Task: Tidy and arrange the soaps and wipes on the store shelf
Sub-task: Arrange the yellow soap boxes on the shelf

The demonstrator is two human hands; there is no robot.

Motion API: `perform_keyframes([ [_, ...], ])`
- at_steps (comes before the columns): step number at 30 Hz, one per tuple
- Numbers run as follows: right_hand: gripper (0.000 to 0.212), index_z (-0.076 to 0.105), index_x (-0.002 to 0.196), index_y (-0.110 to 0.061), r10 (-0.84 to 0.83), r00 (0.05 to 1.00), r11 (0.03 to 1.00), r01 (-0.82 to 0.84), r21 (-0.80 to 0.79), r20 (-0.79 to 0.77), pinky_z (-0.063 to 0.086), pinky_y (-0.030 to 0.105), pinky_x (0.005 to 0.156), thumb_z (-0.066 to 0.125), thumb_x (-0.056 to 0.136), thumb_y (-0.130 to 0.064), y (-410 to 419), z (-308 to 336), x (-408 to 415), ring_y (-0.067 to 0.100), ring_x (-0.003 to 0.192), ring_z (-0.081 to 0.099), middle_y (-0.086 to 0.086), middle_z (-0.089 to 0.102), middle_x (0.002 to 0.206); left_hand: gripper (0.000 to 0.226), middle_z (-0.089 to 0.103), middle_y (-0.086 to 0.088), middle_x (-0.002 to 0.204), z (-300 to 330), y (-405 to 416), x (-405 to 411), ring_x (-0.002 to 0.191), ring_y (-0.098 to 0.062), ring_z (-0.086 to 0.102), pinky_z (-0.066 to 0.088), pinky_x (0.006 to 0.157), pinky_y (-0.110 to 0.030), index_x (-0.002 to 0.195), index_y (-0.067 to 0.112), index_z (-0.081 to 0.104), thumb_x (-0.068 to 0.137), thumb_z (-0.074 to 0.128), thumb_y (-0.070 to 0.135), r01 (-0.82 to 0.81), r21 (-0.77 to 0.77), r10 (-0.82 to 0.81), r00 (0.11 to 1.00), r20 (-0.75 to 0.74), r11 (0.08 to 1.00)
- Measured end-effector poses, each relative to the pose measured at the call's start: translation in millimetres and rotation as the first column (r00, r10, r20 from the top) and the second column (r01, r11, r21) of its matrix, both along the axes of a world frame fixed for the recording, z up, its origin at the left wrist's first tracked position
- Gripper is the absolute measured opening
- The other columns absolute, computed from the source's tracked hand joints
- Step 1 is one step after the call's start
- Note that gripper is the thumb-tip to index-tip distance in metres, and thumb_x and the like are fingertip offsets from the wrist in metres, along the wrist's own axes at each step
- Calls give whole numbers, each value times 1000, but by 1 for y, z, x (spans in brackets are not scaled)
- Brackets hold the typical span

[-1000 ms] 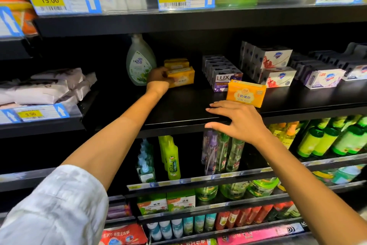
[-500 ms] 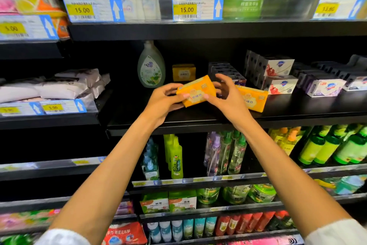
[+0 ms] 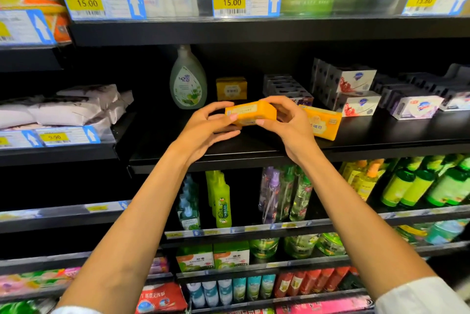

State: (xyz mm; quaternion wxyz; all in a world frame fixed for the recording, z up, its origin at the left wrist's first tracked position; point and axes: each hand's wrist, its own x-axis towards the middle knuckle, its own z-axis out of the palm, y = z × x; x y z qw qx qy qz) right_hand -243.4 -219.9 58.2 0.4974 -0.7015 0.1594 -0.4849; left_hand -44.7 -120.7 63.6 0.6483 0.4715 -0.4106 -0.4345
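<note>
Holding one yellow soap [image 3: 250,112] above the shelf [image 3: 254,146], the left hand [image 3: 206,128] and right hand [image 3: 284,120] pinch its ends with curled fingers, probably squaring it to sit beside the other bar [image 3: 321,121].

both hands, left hand [image 3: 203,127] and right hand [image 3: 287,123], pinch an orange soap box [image 3: 250,112] above the black shelf [image 3: 254,147] front edge. another orange box [image 3: 324,122] sits just right, green bottle [image 3: 187,82] behind.
</note>
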Motion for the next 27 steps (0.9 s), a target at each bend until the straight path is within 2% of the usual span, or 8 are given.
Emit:
perform_keyframes([
  [3, 42, 70, 115, -18, 52, 998, 997, -54, -49, -47, 54, 26, 93, 80, 82, 7, 3, -1, 0, 14, 113, 67, 4, 72, 118, 38, 71, -24, 124, 0, 1, 1, 113, -40, 71, 59, 99, -47, 131, 4, 65, 95, 73, 10, -4, 7, 5, 1000, -10, 1000],
  [9, 46, 70, 121, -25, 4, 991, 992, -21, -124, -137, 55, 38, 103, 81, 84, 0, -2, -5, 6, 14, 121, 63, -2, 66, 123, 28, 73, -21, 116, -1, -1, 0, 112, -32, 73, 59, 97, -42, 117, 0, 70, 90, 76, 4, -109, -35, 109, 994, 7, 993],
  [12, 50, 67, 129, -26, -84, 981, 973, 43, -226, -175, 55, 32, 102, 82, 86, -5, -2, -8, 8, 9, 124, 60, -4, 59, 133, 28, 71, -17, 120, -1, 0, -2, 112, -28, 73, 59, 97, -39, 116, 1, 70, 88, 77, 0, -146, -75, 149, 988, 32, 986],
  [15, 56, 65, 134, -24, -62, 987, 982, 33, -185, -151, 56, 30, 102, 81, 86, -2, -1, -8, 10, 10, 128, 59, -1, 54, 138, 30, 69, -14, 125, -2, 0, -1, 115, -27, 71, 59, 99, -41, 115, 3, 71, 86, 79, 0, -185, -115, 193, 979, 60, 976],
  [19, 56, 66, 133, -24, -65, 982, 974, 24, -225, -179, 55, 24, 100, 82, 84, -1, -2, -8, 10, 9, 129, 56, -1, 52, 139, 35, 78, 2, 107, -1, 3, -4, 110, -21, 73, 58, 100, -41, 120, 0, 68, 86, 79, 0, -207, -141, 222, 970, 103, 968],
  [21, 49, 70, 127, -22, -84, 982, 962, 36, -272, -168, 55, 24, 98, 82, 84, -3, -3, -9, 9, 10, 129, 56, -1, 55, 137, 37, 76, 1, 112, -1, 5, -5, 111, -20, 73, 57, 102, -42, 122, 1, 66, 88, 79, 1, -192, -145, 210, 970, 121, 971],
  [24, 44, 72, 125, -20, -82, 990, 979, 58, -194, -116, 55, 36, 102, 81, 85, -4, -4, -7, 6, 14, 123, 61, 1, 64, 130, 46, 70, -4, 126, 0, 7, -6, 115, -22, 71, 55, 105, -42, 130, 10, 65, 87, 80, 1, -134, -140, 154, 978, 143, 981],
  [27, 42, 71, 127, -20, -83, 994, 993, 76, -89, -72, 55, 37, 103, 81, 88, -10, -3, -4, 4, 13, 118, 66, -3, 71, 124, 60, 69, 1, 129, -1, 7, -8, 119, -20, 69, 54, 106, -39, 135, 23, 64, 83, 83, 0, -99, -142, 128, 970, 208, 985],
])
